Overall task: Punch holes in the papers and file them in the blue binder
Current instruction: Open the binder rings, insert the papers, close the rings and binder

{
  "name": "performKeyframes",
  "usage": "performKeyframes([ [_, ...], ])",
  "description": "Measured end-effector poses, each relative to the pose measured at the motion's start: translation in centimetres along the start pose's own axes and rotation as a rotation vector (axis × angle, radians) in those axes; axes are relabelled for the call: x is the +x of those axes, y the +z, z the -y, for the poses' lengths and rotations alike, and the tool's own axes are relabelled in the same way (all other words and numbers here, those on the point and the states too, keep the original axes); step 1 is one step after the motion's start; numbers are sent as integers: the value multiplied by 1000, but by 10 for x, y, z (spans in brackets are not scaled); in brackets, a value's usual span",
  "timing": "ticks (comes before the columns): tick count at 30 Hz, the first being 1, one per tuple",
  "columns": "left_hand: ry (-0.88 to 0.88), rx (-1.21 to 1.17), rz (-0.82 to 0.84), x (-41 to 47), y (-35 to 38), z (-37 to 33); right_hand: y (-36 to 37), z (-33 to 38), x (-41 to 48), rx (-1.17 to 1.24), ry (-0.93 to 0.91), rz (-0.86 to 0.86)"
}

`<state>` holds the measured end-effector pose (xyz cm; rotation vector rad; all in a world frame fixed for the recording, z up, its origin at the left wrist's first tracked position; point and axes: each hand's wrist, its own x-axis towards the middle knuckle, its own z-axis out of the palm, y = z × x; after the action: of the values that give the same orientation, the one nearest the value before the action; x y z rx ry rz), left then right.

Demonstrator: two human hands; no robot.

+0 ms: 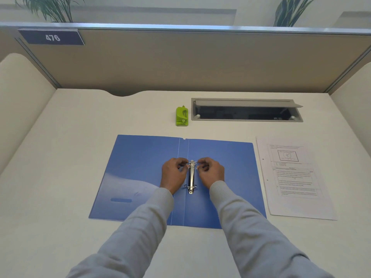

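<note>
The blue binder lies open and flat on the worktop, midway between the left and right edges and closer to the near edge than the far one; its metal clip runs along the inside, just right of the spine fold; both hands meet at the clip's far end, where the left hand curls its fingers and pinches the left side of the top ring, and the right hand does the same on the ring's right side; grey sleeves cover both forearms; the papers lie in a stack just beside the binder's right cover, towards the worktop's right edge, printed side up, with two small holes showing along their left margin; a green punch stands beyond the binder, near the far edge, just left of an open grey cable hatch; a partition behind the far edge bears a sign reading 476.
</note>
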<state>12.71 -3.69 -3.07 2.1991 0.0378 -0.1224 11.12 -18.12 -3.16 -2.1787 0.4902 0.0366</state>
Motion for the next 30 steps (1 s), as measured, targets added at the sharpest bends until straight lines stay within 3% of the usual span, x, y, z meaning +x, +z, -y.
performKeyframes([
  [14,36,9,-126,-3,8,5,8,-2,6,38,-18,-10],
  [30,-39,-74,-82,-2,1,0,6,-4,7,4,-28,12],
])
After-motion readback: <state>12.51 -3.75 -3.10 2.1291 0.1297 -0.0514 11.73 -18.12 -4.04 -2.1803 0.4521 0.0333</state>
